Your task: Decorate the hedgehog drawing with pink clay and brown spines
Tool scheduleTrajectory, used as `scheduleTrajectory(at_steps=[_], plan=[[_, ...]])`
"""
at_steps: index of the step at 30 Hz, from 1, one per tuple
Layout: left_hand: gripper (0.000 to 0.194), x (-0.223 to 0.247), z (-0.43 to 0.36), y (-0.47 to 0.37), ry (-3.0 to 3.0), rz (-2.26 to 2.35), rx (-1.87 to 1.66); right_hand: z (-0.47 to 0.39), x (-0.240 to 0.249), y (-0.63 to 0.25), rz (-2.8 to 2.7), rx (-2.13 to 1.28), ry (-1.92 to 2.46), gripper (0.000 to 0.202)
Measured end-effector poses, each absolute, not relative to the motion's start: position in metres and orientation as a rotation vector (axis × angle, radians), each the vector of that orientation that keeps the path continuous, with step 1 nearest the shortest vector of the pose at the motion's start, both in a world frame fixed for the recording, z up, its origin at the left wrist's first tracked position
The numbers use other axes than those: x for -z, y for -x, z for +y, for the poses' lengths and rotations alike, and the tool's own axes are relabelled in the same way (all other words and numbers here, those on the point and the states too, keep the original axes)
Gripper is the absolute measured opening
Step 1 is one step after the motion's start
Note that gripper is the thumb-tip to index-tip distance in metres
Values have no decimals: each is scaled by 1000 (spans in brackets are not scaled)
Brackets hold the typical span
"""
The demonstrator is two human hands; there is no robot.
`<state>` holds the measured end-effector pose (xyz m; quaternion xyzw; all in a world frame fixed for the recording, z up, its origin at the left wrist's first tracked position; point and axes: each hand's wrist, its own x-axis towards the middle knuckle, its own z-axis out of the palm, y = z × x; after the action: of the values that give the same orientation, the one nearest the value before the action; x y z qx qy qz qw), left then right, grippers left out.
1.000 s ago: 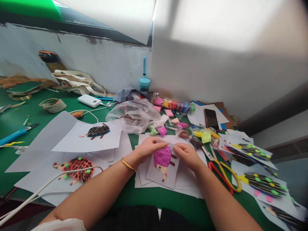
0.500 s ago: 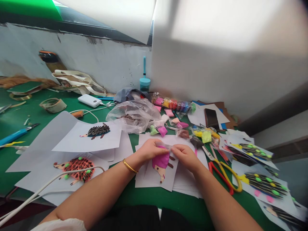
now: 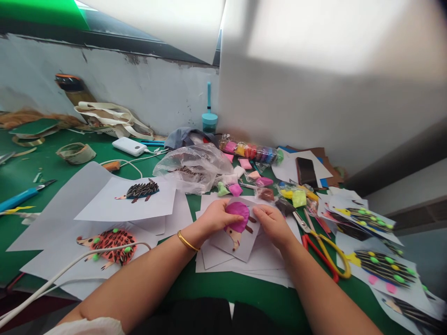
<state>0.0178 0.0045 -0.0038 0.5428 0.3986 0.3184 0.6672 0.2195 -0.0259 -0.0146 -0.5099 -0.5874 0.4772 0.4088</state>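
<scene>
A small white paper sheet (image 3: 243, 251) is tilted between my hands above other papers. On it is a hedgehog picture with a smooth magenta clay body (image 3: 239, 216), a peach face (image 3: 233, 235) pointing down toward me, and brown legs on its right. My left hand (image 3: 219, 217), with a gold bangle at the wrist, grips the sheet's left side, its thumb lying on the magenta clay. My right hand (image 3: 273, 224) pinches the sheet's right edge beside the legs. The fingers behind the paper are hidden.
Scissors (image 3: 323, 242) with yellow and red handles lie right of my right hand. Clay packets (image 3: 264, 193) and a clear plastic bag (image 3: 195, 167) sit beyond. Finished hedgehog pictures (image 3: 143, 189) lie left, more (image 3: 386, 267) right. A white cable (image 3: 84, 255) crosses the left papers.
The sheet has turned in my hands and its lower edge has swung, baring more of the papers underneath. My left thumb now lies across the clay; my right hand has shifted slightly right.
</scene>
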Motion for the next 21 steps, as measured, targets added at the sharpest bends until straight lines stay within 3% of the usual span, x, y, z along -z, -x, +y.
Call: scheduleTrajectory(at_steps=[21], plan=[[43,9,6,-19,-1319,906,-758,-29,12,-209,-1369,-1315,1289,36]])
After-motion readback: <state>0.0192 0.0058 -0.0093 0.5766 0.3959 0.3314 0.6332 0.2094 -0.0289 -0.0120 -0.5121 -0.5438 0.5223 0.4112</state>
